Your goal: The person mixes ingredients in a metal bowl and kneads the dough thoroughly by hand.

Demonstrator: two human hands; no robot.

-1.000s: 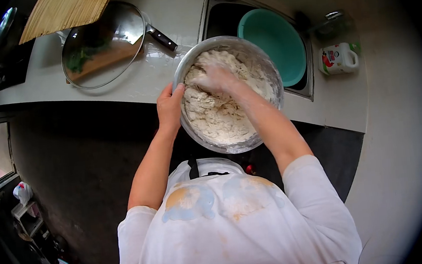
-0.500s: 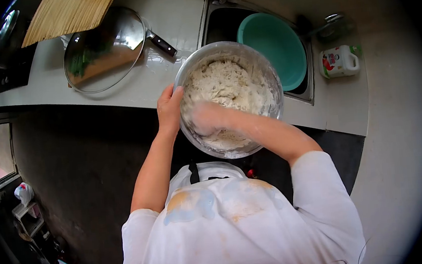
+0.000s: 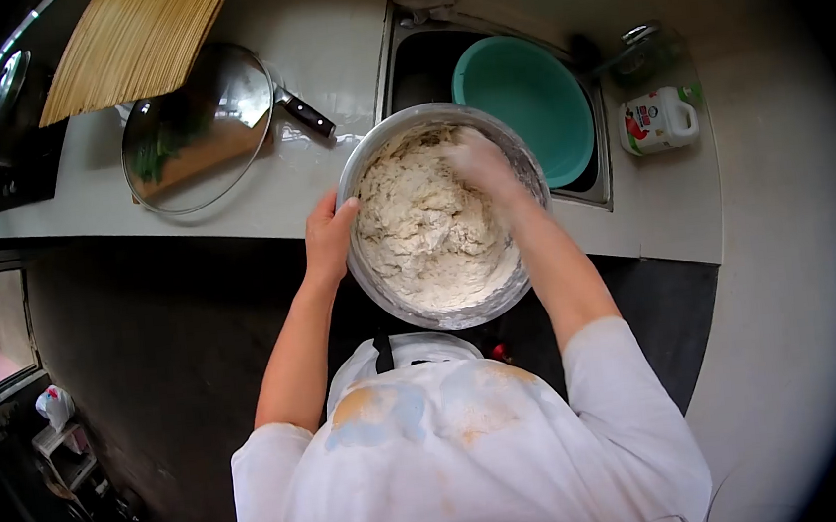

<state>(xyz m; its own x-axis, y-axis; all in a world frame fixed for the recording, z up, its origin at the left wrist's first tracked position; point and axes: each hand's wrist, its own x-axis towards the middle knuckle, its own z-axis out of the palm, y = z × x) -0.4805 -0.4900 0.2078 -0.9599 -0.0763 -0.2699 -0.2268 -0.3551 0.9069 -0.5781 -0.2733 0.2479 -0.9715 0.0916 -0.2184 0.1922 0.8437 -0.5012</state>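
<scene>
A round metal bowl (image 3: 378, 299) stands at the counter's front edge, holding a lumpy, floury mass of dough (image 3: 425, 230). My left hand (image 3: 328, 234) grips the bowl's left rim, thumb over the edge and the other fingers out of sight outside it. Inside the bowl, at the upper right of the dough, is my right hand (image 3: 484, 168). It is coated with flour and smeared by motion, so its fingers cannot be made out.
A green basin (image 3: 523, 103) sits in the sink (image 3: 384, 75) behind the bowl. Left on the counter, a glass lid (image 3: 196, 203) covers a cutting board with greens, beside a knife handle (image 3: 306, 115). A white jug (image 3: 659, 121) stands right. Bamboo slats (image 3: 135, 42) hang upper left.
My right hand has swept from the bowl's left side to its upper right, exposing more dough. My left hand keeps its hold on the rim. The view has shifted slightly.
</scene>
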